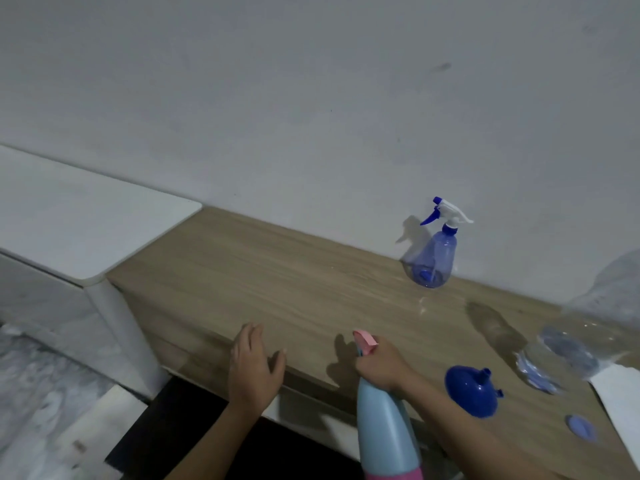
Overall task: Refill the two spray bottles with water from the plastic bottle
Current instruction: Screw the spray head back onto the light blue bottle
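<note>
Right, head view only:
right hand (pixel 379 363): curled round the neck of the light blue spray bottle (pixel 386 431), just under its pink spray head (pixel 364 341); bottle is tilted, base toward me, off the desk edge.
left hand (pixel 254 365): fingers relaxed, holding nothing, resting at the front edge of the wooden desk (pixel 277 271).
step, my read: get this bottle upright on the desk, then unscrew the pink head.
how: stand it on its base first, left hand grips the body, right hand twists the head; don't twist mid-air.
blue funnel (pixel 472 391): mouth-down just right of my right wrist; it goes in the neck once open.
plastic bottle (pixel 588 327): lying on its side at far right, cap end toward me; can't tell if it's sealed.
blue spray bottle (pixel 434 251): upright against the wall, head on, well apart; do it second.
risk: spill near the white paper (pixel 620 396).
</note>
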`<state>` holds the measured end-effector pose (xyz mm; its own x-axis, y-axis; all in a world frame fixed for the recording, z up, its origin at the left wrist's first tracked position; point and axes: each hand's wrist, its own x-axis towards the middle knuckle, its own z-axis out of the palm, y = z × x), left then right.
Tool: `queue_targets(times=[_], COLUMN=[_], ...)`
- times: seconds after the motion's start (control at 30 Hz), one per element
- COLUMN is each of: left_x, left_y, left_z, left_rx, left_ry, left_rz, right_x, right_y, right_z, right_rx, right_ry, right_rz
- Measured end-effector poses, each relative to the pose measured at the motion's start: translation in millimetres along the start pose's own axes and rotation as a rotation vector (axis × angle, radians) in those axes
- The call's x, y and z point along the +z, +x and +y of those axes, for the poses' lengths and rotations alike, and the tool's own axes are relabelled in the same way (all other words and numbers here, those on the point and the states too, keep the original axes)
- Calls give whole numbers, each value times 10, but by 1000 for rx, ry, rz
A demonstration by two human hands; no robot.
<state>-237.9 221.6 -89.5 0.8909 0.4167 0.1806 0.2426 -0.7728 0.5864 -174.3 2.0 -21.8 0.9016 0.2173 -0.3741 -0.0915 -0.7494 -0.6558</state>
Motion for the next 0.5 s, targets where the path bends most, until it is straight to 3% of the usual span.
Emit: queue_targets(times=[0.23, 0.5], left_x=[11, 9], left_y=[-156, -246], left_z=[-42, 378], left_rx=[-49, -19], left_ry=[-51, -310], left_rz=[-50, -55], right_x=[411, 73], right_y=[-83, -206], right_z=[-320, -249], right_rx=[-152, -154], right_ry=[13, 213], right_rz=[-41, 172])
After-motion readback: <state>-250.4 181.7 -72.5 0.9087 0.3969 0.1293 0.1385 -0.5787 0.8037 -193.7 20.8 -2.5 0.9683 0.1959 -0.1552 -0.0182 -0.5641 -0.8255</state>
